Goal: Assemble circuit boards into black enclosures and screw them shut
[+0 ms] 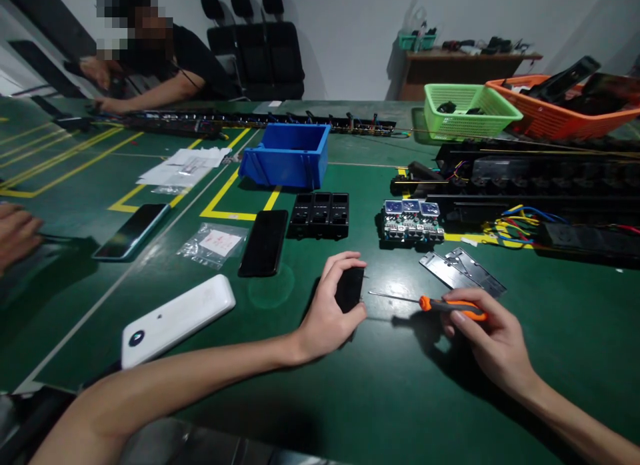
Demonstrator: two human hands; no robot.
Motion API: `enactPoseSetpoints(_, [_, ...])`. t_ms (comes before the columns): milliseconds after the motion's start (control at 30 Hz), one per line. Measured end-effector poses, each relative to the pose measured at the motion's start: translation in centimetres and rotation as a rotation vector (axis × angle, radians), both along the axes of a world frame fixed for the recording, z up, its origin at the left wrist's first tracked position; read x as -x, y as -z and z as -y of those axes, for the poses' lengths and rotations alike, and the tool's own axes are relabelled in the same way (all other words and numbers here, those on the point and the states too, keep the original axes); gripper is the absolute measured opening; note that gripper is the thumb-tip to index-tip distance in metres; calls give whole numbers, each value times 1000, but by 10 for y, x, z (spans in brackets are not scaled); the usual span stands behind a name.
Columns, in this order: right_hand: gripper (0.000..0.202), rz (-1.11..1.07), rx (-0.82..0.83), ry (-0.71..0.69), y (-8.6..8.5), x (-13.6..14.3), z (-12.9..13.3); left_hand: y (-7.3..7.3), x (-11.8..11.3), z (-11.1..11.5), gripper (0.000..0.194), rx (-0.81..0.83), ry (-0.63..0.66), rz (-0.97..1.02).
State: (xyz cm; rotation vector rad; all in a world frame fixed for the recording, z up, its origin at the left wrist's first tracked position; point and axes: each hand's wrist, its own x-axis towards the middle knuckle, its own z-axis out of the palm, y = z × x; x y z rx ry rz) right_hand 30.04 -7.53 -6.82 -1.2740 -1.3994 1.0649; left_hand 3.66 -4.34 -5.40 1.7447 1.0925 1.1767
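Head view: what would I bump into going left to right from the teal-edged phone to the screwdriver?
Teal-edged phone, clear plastic bag, black phone, left hand holding black part, orange-and-black screwdriver.

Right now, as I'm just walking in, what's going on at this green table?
Someone's left hand grips a small black unit, while their right hand holds an orange-and-dark screwdriver with its tip pointed at the unit's right edge, apparently just short of it. Beyond them stand a black three-window block and a circuit board with three displays. Across the table, at the left, is another person.
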Motion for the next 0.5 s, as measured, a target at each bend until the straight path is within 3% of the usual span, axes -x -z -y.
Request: enactPoseSetpoints(500, [17, 55, 51, -43, -3, -1, -3, 1, -1, 1, 53, -19, -1, -42])
